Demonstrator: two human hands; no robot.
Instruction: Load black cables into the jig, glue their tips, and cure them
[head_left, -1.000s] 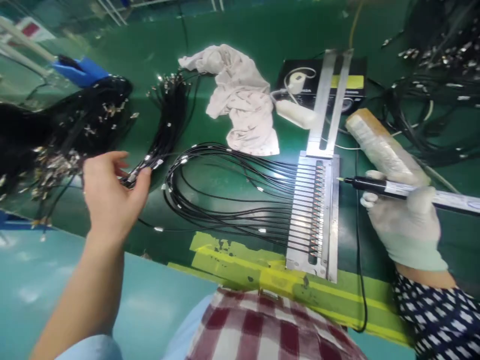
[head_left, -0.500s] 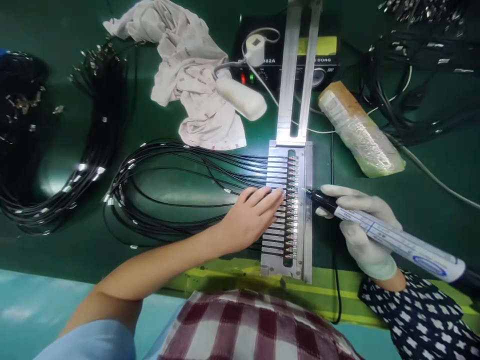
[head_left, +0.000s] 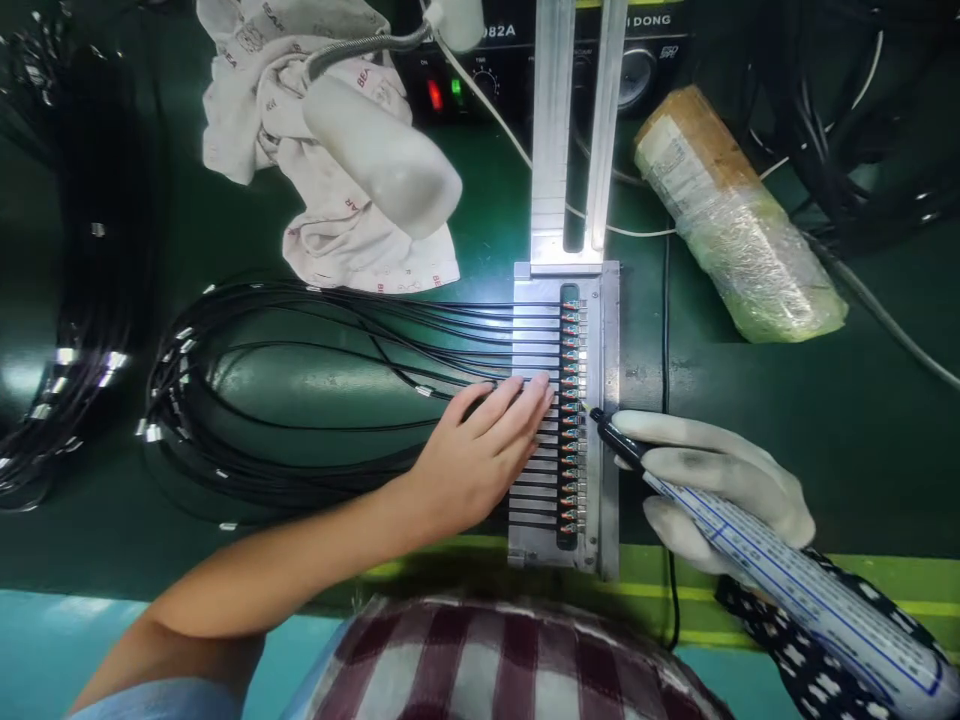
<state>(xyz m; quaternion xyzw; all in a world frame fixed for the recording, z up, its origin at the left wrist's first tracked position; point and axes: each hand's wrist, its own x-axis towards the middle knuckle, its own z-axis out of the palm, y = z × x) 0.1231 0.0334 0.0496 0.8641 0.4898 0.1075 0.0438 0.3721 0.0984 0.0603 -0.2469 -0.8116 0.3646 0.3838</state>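
My left hand [head_left: 487,450] has left the bundle [head_left: 97,270] and lies unclenched over the cables [head_left: 352,478]; my right hand [head_left: 720,485] grips the pen [head_left: 720,525], so both work at the jig [head_left: 592,480].

The person [head_left: 315,555] before me wears maroon-and-white checked cloth [head_left: 510,660] in front. The left sleeve [head_left: 161,698] is pale blue, the right sleeve [head_left: 780,642] dark with white shapes. A whitish glove [head_left: 772,500] covers the right hand [head_left: 724,475]; the left hand [head_left: 480,450] is bare.
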